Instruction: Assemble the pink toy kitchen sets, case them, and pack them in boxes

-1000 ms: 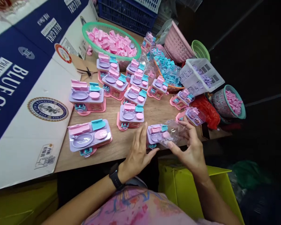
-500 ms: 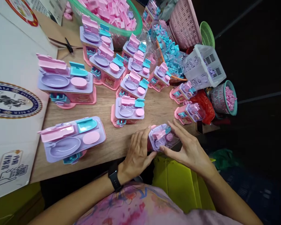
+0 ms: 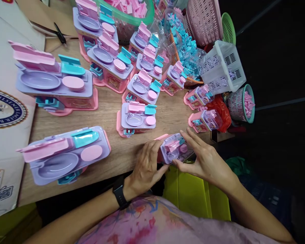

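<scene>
Between my hands, at the table's front edge, is a small toy kitchen set (image 3: pixel 172 147) with a lilac top, a pink piece and a turquoise lid. What looks like a clear plastic cover lies over its top and right end. My left hand (image 3: pixel 145 166), with a dark watch on the wrist, is closed around the set's left side. The thumb and fingers of my right hand (image 3: pixel 205 161) grip its right end across the clear plastic. Just behind my left hand stands another toy kitchen (image 3: pixel 136 118), its pink base partly hidden.
Several finished-looking toy kitchens (image 3: pixel 53 81) stand at left and centre. Two with clear covers (image 3: pixel 205 120) stand at right. Behind are a green basin (image 3: pixel 132 21) of pink pieces, an orange basket (image 3: pixel 176 51) of turquoise parts and a white crate (image 3: pixel 222 67). A cardboard box (image 3: pixel 5 142) borders the left.
The view has shifted slightly, so the toy kitchens at left appear nearer and further left. Both hands keep their hold on the toy kitchen set, with little movement.
</scene>
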Demonstrator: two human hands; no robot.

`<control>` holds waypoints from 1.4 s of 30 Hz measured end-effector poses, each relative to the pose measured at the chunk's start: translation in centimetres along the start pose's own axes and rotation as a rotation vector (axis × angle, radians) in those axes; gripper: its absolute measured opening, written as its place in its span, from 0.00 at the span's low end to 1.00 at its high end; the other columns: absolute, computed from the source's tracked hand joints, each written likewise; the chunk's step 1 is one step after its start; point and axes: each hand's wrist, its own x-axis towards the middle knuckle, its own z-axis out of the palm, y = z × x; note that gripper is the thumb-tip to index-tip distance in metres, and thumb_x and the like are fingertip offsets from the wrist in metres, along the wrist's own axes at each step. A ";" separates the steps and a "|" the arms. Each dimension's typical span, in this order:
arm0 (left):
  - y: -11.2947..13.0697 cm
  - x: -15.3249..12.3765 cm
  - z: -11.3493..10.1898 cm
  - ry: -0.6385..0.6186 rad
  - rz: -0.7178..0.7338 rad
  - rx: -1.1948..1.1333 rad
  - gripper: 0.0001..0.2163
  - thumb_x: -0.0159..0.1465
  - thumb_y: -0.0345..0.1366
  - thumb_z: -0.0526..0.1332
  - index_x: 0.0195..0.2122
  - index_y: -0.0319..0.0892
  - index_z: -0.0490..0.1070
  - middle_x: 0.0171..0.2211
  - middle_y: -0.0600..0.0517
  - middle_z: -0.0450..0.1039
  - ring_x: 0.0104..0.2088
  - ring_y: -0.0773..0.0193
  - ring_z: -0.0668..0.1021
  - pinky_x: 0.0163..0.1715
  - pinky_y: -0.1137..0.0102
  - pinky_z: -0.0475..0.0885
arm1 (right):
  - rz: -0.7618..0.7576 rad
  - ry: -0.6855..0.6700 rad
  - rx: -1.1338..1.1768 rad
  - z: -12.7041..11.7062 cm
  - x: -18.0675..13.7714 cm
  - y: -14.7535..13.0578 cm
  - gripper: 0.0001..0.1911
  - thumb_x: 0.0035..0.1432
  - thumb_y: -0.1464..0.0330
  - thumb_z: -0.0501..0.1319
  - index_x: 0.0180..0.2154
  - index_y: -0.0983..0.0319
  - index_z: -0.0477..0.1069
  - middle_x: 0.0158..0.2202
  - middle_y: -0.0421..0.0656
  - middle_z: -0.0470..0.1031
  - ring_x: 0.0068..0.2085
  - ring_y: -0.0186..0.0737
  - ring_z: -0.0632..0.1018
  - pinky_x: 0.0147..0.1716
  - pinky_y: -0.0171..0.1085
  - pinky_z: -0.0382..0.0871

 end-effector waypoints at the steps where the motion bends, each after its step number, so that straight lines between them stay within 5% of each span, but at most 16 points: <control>1: 0.0 0.0 -0.3 -0.006 -0.004 -0.033 0.36 0.66 0.30 0.65 0.72 0.40 0.48 0.61 0.36 0.68 0.64 0.48 0.71 0.65 0.53 0.70 | 0.002 -0.009 -0.017 -0.1 0.1 0.0 0.48 0.59 0.52 0.71 0.73 0.63 0.57 0.72 0.63 0.57 0.66 0.69 0.69 0.57 0.61 0.75; 4: 0.0 0.3 -1.3 -0.047 -0.112 -0.269 0.31 0.65 0.29 0.62 0.68 0.43 0.53 0.61 0.38 0.67 0.65 0.50 0.71 0.66 0.53 0.69 | 0.003 -0.029 -0.047 -0.2 0.3 -0.1 0.50 0.59 0.51 0.71 0.73 0.65 0.56 0.71 0.66 0.56 0.64 0.72 0.71 0.54 0.62 0.77; 8: 1.0 1.9 -1.0 -0.101 -0.430 -0.661 0.23 0.70 0.37 0.58 0.64 0.47 0.53 0.62 0.41 0.66 0.64 0.54 0.71 0.66 0.53 0.68 | -0.009 -0.041 -0.040 0.1 0.1 -0.5 0.48 0.60 0.51 0.69 0.72 0.67 0.57 0.71 0.69 0.55 0.63 0.74 0.72 0.53 0.63 0.77; 13: 3.1 3.8 1.0 -0.037 -0.637 -0.554 0.24 0.68 0.46 0.63 0.61 0.46 0.57 0.59 0.41 0.69 0.62 0.49 0.71 0.66 0.44 0.61 | -0.019 -0.031 0.096 -0.6 -0.4 -0.3 0.46 0.61 0.51 0.69 0.71 0.65 0.61 0.69 0.64 0.62 0.66 0.70 0.69 0.58 0.63 0.73; 16: 3.4 3.8 1.3 0.012 -0.659 -0.541 0.21 0.66 0.45 0.64 0.56 0.47 0.59 0.56 0.43 0.72 0.59 0.49 0.73 0.62 0.47 0.65 | 0.040 -0.124 0.350 -1.3 0.8 0.9 0.37 0.64 0.48 0.65 0.68 0.58 0.68 0.65 0.53 0.71 0.64 0.64 0.73 0.62 0.60 0.70; 20: 3.2 3.7 1.1 0.019 -0.677 -0.560 0.20 0.65 0.45 0.65 0.53 0.47 0.60 0.55 0.44 0.73 0.57 0.50 0.75 0.61 0.50 0.66 | 0.319 -0.031 0.746 0.3 3.7 2.3 0.36 0.68 0.40 0.55 0.63 0.57 0.74 0.64 0.49 0.74 0.64 0.58 0.73 0.65 0.57 0.67; 26: 3.2 3.6 1.2 0.026 -0.697 -0.538 0.20 0.64 0.46 0.66 0.52 0.47 0.61 0.54 0.44 0.71 0.56 0.50 0.73 0.58 0.52 0.67 | 0.595 -0.237 1.252 3.5 5.8 1.0 0.43 0.58 0.31 0.57 0.46 0.63 0.82 0.47 0.52 0.83 0.48 0.55 0.82 0.49 0.46 0.77; 33: 2.9 3.4 1.2 0.012 -0.621 -0.478 0.19 0.66 0.46 0.64 0.53 0.46 0.61 0.54 0.45 0.71 0.56 0.52 0.73 0.59 0.53 0.65 | 0.547 -0.074 1.264 3.2 5.8 0.3 0.36 0.61 0.35 0.58 0.44 0.61 0.80 0.48 0.48 0.82 0.52 0.51 0.80 0.55 0.43 0.72; 42: 2.9 3.4 1.3 -0.017 -0.576 -0.408 0.19 0.67 0.46 0.62 0.54 0.46 0.60 0.54 0.44 0.71 0.56 0.51 0.73 0.59 0.51 0.65 | 0.552 -0.193 1.231 3.3 6.3 0.8 0.30 0.61 0.41 0.63 0.37 0.63 0.81 0.42 0.49 0.83 0.46 0.49 0.82 0.49 0.41 0.74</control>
